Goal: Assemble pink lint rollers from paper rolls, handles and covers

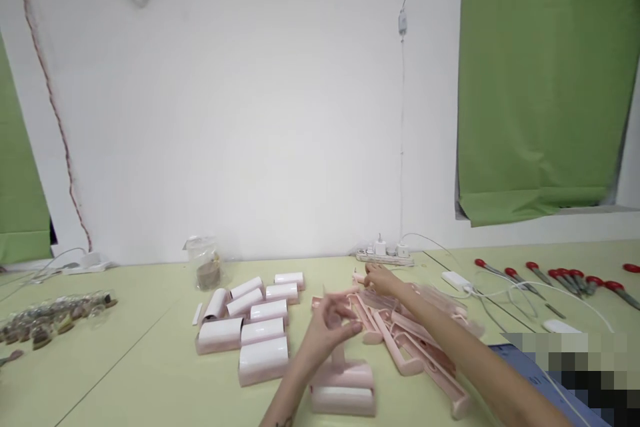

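Observation:
My left hand (327, 327) hovers over the table with fingers curled and blurred, just above a pink lint roller (343, 387) lying in front of me; whether it holds anything I cannot make out. My right hand (381, 278) reaches forward over a heap of pink roller handles (407, 340), its fingers bent down onto the far end of the heap. Left of my hands lie several white-and-pink roller covers (260, 327) in rows.
A power strip (384, 255) with chargers sits at the wall. Red-handled tools (560, 278) lie at the right, clear bags of small brown parts (50, 317) at the left, and a plastic bag (205, 265) behind the covers. White cables cross the right side.

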Demonstrator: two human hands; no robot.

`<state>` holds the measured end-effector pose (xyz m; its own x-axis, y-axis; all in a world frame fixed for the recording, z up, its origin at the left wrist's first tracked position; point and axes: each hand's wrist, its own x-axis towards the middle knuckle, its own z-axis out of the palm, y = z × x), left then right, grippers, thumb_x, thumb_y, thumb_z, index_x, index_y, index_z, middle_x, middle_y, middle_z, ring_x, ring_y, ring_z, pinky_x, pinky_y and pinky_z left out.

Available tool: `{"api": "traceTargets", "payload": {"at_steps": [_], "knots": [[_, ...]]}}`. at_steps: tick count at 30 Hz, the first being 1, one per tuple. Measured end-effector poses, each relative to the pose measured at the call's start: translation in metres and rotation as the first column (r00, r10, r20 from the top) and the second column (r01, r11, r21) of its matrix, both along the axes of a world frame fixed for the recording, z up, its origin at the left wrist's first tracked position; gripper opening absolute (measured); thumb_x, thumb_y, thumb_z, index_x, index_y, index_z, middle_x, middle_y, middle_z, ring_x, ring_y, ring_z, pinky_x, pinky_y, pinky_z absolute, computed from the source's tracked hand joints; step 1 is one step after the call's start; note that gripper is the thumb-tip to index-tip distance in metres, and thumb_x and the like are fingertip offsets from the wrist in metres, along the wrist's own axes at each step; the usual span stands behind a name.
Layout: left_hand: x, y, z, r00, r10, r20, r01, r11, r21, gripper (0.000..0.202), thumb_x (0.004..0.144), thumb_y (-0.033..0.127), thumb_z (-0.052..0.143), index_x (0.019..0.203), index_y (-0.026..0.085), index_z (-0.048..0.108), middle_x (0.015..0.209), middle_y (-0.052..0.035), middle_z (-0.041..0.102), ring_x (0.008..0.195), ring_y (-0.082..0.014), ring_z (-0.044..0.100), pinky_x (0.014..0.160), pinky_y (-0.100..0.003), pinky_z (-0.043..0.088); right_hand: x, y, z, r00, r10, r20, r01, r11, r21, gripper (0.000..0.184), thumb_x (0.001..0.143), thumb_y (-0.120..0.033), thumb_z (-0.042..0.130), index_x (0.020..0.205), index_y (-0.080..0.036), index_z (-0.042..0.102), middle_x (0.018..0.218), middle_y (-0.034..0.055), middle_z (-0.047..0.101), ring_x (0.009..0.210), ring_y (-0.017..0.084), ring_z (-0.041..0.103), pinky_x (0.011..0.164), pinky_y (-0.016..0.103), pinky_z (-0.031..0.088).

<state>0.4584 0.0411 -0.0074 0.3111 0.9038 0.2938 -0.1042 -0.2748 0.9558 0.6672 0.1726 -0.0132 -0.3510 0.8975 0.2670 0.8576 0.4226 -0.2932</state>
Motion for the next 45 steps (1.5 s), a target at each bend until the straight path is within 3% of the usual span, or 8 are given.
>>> {"api": "traceTargets", "payload": {"at_steps": [3, 7, 10, 14, 16, 20, 33, 45], "knots": [[0.013, 0.005, -0.015, 0.998, -0.06, 0.005, 0.059, 0.976, -0.211, 0.047, 0.058, 0.057, 0.059, 0.047, 0.02, 0.034, 0.028, 0.0097, 0.032, 0.024, -0.0063, 0.035, 0.03, -0.019, 0.032, 0.001, 0.003, -0.008, 0.999, 0.048, 0.025, -0.048, 0.999, 0.007, 0.015, 0.078, -0.026, 0.055, 0.071, -0.012, 0.057, 0.087, 0.0029, 0.059, 0.089, 0.017, 0.052, 0.083, 0.039, 0.036], [0.018, 0.008, -0.029, 0.998, -0.034, 0.046, 0.045, 0.964, -0.261, 0.05, 0.054, 0.056, 0.062, 0.047, 0.021, 0.027, 0.025, 0.0127, 0.026, 0.02, -0.0018, 0.02, 0.024, -0.015, 0.02, 0.002, 0.01, -0.004, 0.992, 0.067, -0.108, -0.061, 0.996, 0.058, 0.013, 0.071, -0.02, 0.057, 0.061, -0.012, 0.055, 0.077, 0.0067, 0.058, 0.085, 0.021, 0.052, 0.082, 0.039, 0.035], [0.018, 0.005, -0.027, 0.998, -0.034, 0.057, 0.049, 0.957, -0.286, 0.049, 0.054, 0.053, 0.063, 0.048, 0.021, 0.026, 0.025, 0.0128, 0.026, 0.021, -0.002, 0.021, 0.024, -0.014, 0.019, -0.007, 0.001, 0.004, 0.95, 0.051, -0.309, -0.021, 0.995, 0.099, 0.013, 0.074, -0.023, 0.048, 0.075, -0.013, 0.056, 0.083, 0.0109, 0.057, 0.086, 0.023, 0.052, 0.079, 0.038, 0.037], [0.017, 0.002, -0.02, 0.997, -0.05, 0.057, 0.064, 0.958, -0.278, 0.044, 0.056, 0.049, 0.062, 0.048, 0.021, 0.028, 0.027, 0.0127, 0.028, 0.022, -0.0017, 0.022, 0.026, -0.015, 0.021, -0.044, -0.047, 0.01, 0.832, 0.085, -0.549, -0.044, 0.995, 0.087, 0.031, 0.082, -0.035, 0.038, 0.103, -0.015, 0.048, 0.097, 0.0104, 0.056, 0.092, 0.02, 0.054, 0.076, 0.034, 0.043], [0.016, 0.002, -0.018, 0.997, -0.058, 0.052, 0.07, 0.958, -0.276, 0.04, 0.057, 0.045, 0.06, 0.048, 0.021, 0.029, 0.026, 0.0125, 0.027, 0.022, -0.002, 0.022, 0.026, -0.016, 0.022, -0.066, -0.08, 0.011, 0.763, 0.131, -0.633, -0.108, 0.991, 0.076, 0.028, 0.08, -0.042, 0.042, 0.091, -0.018, 0.051, 0.095, 0.0077, 0.059, 0.089, 0.019, 0.056, 0.074, 0.032, 0.045], [0.014, 0.003, -0.021, 0.996, -0.088, 0.032, 0.093, 0.956, -0.278, 0.032, 0.058, 0.033, 0.056, 0.045, 0.021, 0.029, 0.026, 0.0102, 0.029, 0.023, -0.0034, 0.027, 0.028, -0.017, 0.022, -0.095, -0.13, 0.011, 0.484, 0.174, -0.858, -0.285, 0.958, 0.033, 0.024, 0.07, -0.038, 0.06, 0.08, -0.019, 0.051, 0.085, 0.004, 0.059, 0.079, 0.017, 0.057, 0.072, 0.03, 0.045], [0.009, 0.006, -0.022, 0.989, -0.147, -0.027, 0.136, 0.96, -0.244, 0.018, 0.06, 0.023, 0.048, 0.047, 0.019, 0.037, 0.029, 0.0097, 0.031, 0.026, -0.0043, 0.031, 0.031, -0.017, 0.023, -0.097, -0.147, 0.027, 0.709, 0.172, -0.683, -0.171, 0.983, 0.07, 0.014, 0.075, -0.032, 0.053, 0.075, -0.019, 0.051, 0.071, -0.0011, 0.053, 0.073, 0.015, 0.054, 0.069, 0.027, 0.044], [0.009, 0.002, -0.02, 0.992, -0.128, 0.002, 0.124, 0.955, -0.269, 0.018, 0.059, 0.022, 0.048, 0.046, 0.019, 0.036, 0.029, 0.0096, 0.031, 0.028, -0.0046, 0.03, 0.032, -0.018, 0.02, -0.103, -0.149, 0.022, 0.678, 0.136, -0.722, -0.082, 0.991, 0.108, 0.02, 0.078, -0.036, 0.049, 0.067, -0.019, 0.045, 0.068, -0.0025, 0.049, 0.068, 0.012, 0.052, 0.069, 0.024, 0.047]]}}
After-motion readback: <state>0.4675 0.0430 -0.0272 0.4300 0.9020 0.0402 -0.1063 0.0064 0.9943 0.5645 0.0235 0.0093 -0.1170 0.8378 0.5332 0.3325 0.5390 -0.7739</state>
